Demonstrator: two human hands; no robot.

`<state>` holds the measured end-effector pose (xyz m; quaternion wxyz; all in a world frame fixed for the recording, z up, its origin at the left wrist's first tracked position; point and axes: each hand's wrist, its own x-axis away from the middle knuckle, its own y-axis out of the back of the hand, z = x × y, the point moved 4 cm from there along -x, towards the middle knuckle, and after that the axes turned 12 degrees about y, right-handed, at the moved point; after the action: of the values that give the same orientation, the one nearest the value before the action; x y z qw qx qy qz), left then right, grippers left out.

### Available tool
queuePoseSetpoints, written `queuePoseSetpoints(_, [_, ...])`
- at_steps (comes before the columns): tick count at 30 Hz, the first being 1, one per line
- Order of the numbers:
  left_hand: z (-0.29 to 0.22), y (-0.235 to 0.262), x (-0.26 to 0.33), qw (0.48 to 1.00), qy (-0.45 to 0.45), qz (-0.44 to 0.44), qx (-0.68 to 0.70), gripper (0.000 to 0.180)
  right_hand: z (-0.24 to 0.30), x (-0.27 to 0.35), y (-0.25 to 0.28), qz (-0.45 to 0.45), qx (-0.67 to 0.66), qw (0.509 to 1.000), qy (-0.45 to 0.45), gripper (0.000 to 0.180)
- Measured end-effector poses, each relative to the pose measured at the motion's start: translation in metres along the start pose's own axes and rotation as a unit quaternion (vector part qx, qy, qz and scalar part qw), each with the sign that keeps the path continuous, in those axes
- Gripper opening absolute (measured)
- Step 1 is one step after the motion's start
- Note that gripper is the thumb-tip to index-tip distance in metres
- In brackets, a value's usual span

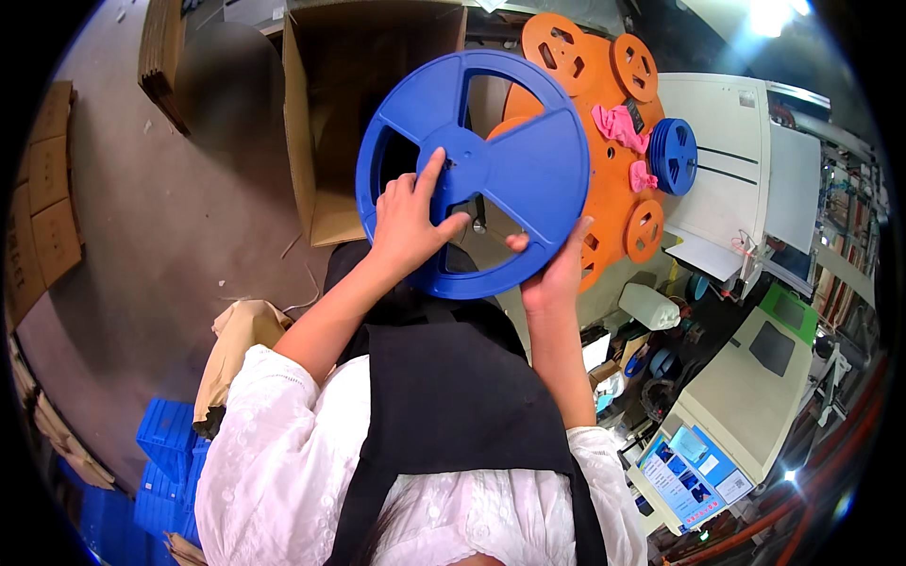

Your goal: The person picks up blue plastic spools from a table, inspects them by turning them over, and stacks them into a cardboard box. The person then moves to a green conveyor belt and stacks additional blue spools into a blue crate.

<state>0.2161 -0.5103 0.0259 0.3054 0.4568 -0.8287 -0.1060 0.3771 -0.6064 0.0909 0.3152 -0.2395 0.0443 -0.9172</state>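
A large blue plastic reel (533, 179) with wide cut-out windows is held up in front of me, its flat face turned toward me. My right hand (557, 275) grips its lower right rim, with the thumb along the outer edge and a fingertip showing through a window. Over the reel's left part lies my left hand (406, 224), open, its index finger stretched to the hub and its thumb spread away. That fingertip rests at or just above the small centre hole; exact contact is hard to tell.
Behind the reel stands an open cardboard box (304, 123). An orange round table (604, 170) carries orange reels (645, 231), pink cloths (618, 127) and a stack of blue reels (675, 156). Blue crates (168, 439) sit at lower left, a beige-green machine (746, 377) at right.
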Motion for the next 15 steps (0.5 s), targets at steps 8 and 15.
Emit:
queuePoseSetpoints(8, [0.025,0.010,-0.004,0.446,0.095,0.385,0.803,0.060,0.013,0.006,-0.009,0.121,-0.014,0.987,0.103,0.070])
queuePoseSetpoints(15, [0.027,0.022,0.005,0.359,0.084,0.395,0.842,0.063,0.002,0.004,0.036,0.042,-0.018,0.997,0.066,0.058])
